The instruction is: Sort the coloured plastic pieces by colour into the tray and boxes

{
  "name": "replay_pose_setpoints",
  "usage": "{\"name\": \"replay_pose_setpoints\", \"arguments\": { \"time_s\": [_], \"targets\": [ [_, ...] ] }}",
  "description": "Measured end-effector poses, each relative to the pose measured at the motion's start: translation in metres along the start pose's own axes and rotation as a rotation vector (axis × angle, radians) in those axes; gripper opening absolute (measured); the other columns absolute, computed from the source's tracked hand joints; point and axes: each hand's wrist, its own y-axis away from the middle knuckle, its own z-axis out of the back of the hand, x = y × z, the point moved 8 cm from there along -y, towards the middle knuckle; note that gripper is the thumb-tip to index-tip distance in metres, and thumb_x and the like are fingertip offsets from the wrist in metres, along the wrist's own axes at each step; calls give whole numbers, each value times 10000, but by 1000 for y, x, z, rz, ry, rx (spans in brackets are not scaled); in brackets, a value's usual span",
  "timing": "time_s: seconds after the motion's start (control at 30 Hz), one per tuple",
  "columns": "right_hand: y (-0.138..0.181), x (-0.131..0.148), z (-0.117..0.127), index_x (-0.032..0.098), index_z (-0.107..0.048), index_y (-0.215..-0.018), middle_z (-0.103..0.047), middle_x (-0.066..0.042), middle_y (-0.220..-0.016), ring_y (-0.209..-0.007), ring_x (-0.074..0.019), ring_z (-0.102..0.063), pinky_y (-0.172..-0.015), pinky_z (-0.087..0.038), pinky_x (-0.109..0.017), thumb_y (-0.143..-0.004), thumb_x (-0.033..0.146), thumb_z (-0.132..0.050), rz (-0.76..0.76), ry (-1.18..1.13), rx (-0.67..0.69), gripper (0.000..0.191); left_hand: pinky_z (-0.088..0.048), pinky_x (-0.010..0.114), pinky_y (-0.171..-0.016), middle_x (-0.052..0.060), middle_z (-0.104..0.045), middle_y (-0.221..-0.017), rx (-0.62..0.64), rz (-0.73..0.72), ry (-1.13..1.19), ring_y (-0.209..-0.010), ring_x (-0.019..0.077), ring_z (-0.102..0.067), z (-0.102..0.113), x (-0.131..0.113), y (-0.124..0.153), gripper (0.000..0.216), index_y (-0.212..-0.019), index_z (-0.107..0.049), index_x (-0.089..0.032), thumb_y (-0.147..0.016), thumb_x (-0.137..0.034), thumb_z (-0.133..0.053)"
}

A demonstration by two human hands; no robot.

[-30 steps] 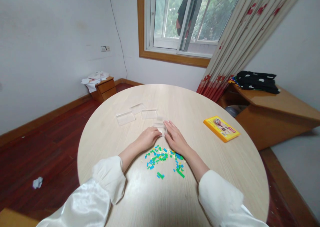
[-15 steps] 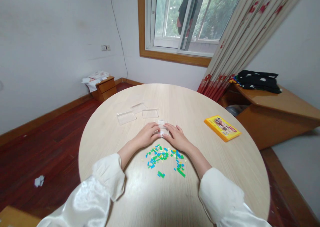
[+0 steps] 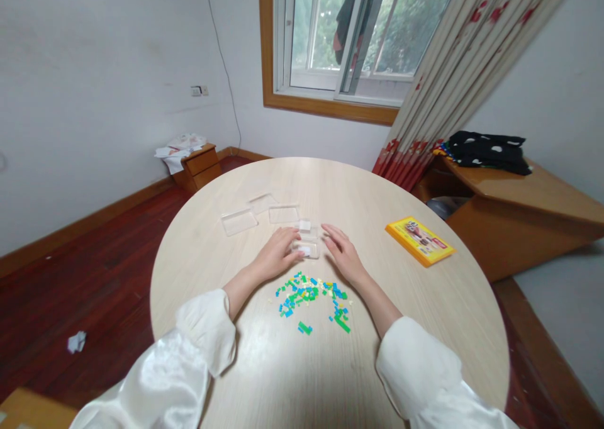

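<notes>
Two small clear plastic boxes (image 3: 312, 250) lie one behind the other between my hands, each with a white piece in it. My left hand (image 3: 278, 251) rests at their left side, with thumb and fingers apart and the fingertips at the edges of the boxes. To their right is my right hand (image 3: 345, 256), its fingers spread and nothing in it. A scattered pile of small green, blue, yellow and cream building bricks (image 3: 306, 294) lies on the table on the near side of the boxes.
Several clear plastic trays (image 3: 240, 222) sit beyond my left hand on the round wooden table (image 3: 264, 378). A yellow box (image 3: 419, 241) with a printed front lies at the right. Behind it stands a tilted wooden cabinet (image 3: 528, 221); a small drawer unit (image 3: 202, 168) is at the far left.
My right hand has let go of the clear boxes and moved a little to the right, its fingers opening. My left hand has stayed almost in place at the boxes.
</notes>
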Motion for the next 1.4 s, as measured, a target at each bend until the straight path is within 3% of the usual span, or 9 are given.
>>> {"name": "replay_pose_setpoints", "arguments": {
  "time_s": [0.17,0.3,0.43,0.53,0.73,0.83,1.0,1.23,1.4],
  "targets": [
    [3,3,7,180,-698,-888,-645,-98,-986,-950,-212,-588,-834,-463,-360,-819,506,-517,-68,-172,1,379,-413,286,-734,38,-570,-755,-232,155,-7,-762,167,-525,25,9,5,168,-726,-519,-176,-848,-274,-458],
    [7,3,8,168,-665,-711,-636,-57,-814,-764,-171,-568,-722,-448,-314,-759,479,-595,-108,-198,139,323,-264,230,-521,-67,-265,-474,-294,403,65,-478,92,-300,33,36,14,358,-497,-261,-205,-803,-261,-436],
    [9,-3,13,164,-617,-647,-611,-32,-747,-716,-153,-544,-694,-432,-300,-707,455,-642,-160,-209,237,298,-212,220,-499,-81,-173,-471,-315,484,118,-455,72,-226,36,50,17,371,-489,-175,-212,-750,-218,-438],
    [9,-9,14,159,-613,-667,-595,-15,-684,-654,-138,-520,-648,-423,-291,-691,451,-653,-220,-213,241,295,-236,212,-504,-85,-250,-483,-295,450,143,-472,78,-279,33,47,14,270,-519,-342,-191,-741,-241,-488],
    [12,-5,5,142,-634,-1024,-529,28,-656,-583,-105,-475,-585,-404,-262,-706,418,-654,-240,-269,215,422,-342,225,-567,-40,-494,-620,-117,314,167,-562,113,-430,13,35,9,358,-1135,-564,-129,-817,-276,-489],
    [14,1,-5,139,-595,-1163,-500,44,-643,-563,-95,-447,-572,-390,-252,-723,371,-648,-207,-244,258,500,-367,242,-600,18,-578,-703,-33,270,112,-621,128,-476,5,33,9,233,-932,-651,-130,-831,-253,-481],
    [18,9,-21,159,-697,-894,-546,24,-611,-561,-110,-458,-554,-372,-249,-740,276,-644,-73,-23,329,201,-388,245,-614,20,-590,-695,26,249,112,-649,133,-505,-3,31,10,119,-738,-637,-149,-789,-217,-553],
    [15,35,-7,194,-625,-762,-649,-35,-758,-745,-173,-570,-714,-436,-310,-812,204,-585,210,152,180,64,-484,252,-644,-38,-593,-724,-272,576,814,-618,99,-583,-1,54,16,410,-1019,-491,-180,-679,-232,-715],
    [18,57,0,203,-599,-787,-639,-44,-766,-770,-187,-556,-727,-433,-320,-847,210,-557,324,184,90,74,-531,317,-719,74,-681,-845,-232,757,1170,-713,153,-653,-9,53,19,521,-1073,-564,-124,-638,-300,-791]
  ]
}}
